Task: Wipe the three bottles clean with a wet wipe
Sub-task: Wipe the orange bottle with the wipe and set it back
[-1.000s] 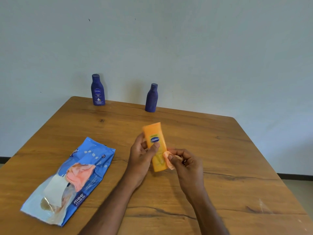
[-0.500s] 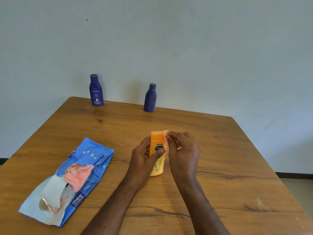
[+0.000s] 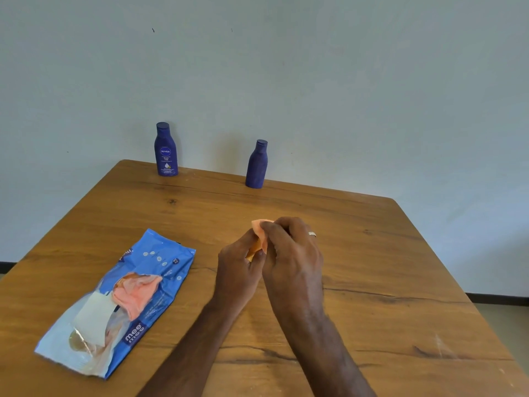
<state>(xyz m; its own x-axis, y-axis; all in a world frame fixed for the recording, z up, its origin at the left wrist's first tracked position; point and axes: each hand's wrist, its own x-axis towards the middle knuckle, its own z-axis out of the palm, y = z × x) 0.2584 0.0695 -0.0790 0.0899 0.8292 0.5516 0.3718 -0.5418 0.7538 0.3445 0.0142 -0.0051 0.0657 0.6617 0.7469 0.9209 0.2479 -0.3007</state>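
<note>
While the orange bottle (image 3: 251, 251) sits almost hidden between my two hands, I judge the task to be in its first third at most: this looks like the first of the three bottles getting its wipe. My left hand (image 3: 239, 266) curls round the bottle from the left and holds it above the tabletop (image 3: 372, 267), near the middle. My right hand (image 3: 293, 253) pinches a peach-coloured wet wipe (image 3: 260, 232) against the bottle's upper end, fingers bunched over it; only a sliver of orange shows below the wipe. I cannot tell how much of its surface is clean. The two dark blue bottles are well apart from my hands, upright at the far edge by the wall: the labelled blue bottle (image 3: 166, 150) to the left, the plain blue bottle (image 3: 256, 165) to the right. Both appear untouched, so I reckon they are left to do. The wipes pack (image 3: 120, 302) lies open to my left, another wipe poking out.
</note>
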